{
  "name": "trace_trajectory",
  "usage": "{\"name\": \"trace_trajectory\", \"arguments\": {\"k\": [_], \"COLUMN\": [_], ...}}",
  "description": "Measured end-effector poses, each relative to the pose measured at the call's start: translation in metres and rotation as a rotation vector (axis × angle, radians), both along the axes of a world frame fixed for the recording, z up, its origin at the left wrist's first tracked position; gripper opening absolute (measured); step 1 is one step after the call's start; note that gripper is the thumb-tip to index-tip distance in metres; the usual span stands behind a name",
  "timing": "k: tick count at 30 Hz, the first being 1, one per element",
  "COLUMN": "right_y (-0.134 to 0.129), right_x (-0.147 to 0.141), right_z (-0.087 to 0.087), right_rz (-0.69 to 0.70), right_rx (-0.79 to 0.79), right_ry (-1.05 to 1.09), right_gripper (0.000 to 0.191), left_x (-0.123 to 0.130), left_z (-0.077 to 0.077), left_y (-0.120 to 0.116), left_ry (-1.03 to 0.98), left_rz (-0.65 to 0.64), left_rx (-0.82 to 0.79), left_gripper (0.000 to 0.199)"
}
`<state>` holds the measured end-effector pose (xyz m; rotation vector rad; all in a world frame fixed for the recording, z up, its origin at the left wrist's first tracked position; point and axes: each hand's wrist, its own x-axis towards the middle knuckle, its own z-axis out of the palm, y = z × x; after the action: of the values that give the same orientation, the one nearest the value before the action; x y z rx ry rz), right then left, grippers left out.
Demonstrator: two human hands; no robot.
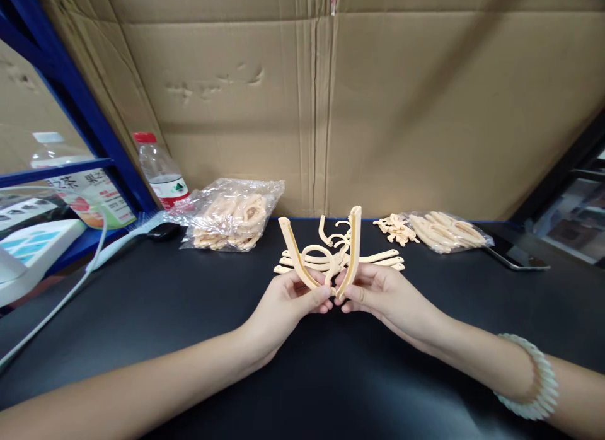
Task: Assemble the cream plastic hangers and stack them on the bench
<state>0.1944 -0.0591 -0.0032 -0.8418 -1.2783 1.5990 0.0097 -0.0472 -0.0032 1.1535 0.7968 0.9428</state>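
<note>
My left hand is closed on a cream plastic hanger arm that points up and to the left. A curved hook of the same colour rises beside that arm. My right hand pinches a second hanger arm, held nearly upright. The lower ends of both arms meet between my fingertips, so the pieces form a V; whether they are joined is hidden by my fingers. Just behind my hands, several hangers lie stacked on the black table, with a loose curved piece beyond them.
A clear bag of cream parts lies at the back left, near a red-capped bottle. Small loose parts, another bag and a phone-like slab are at the back right. A white cable runs along the left; cardboard walls the back.
</note>
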Motion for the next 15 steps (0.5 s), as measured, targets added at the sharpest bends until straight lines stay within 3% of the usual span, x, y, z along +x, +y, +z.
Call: {"name": "trace_trajectory", "arguments": {"k": [15], "right_y": [0.0050], "right_x": [0.0030], "right_z": [-0.0054], "right_rz": [-0.004], "right_rx": [0.045], "right_ry": [-0.096], "right_gripper": [0.025], "left_x": [0.0017], "left_z": [-0.0016], "left_y": [-0.0013], "left_ry": [-0.016], "left_rz": [-0.043], "left_rx": [0.026], "left_gripper": [0.025]}}
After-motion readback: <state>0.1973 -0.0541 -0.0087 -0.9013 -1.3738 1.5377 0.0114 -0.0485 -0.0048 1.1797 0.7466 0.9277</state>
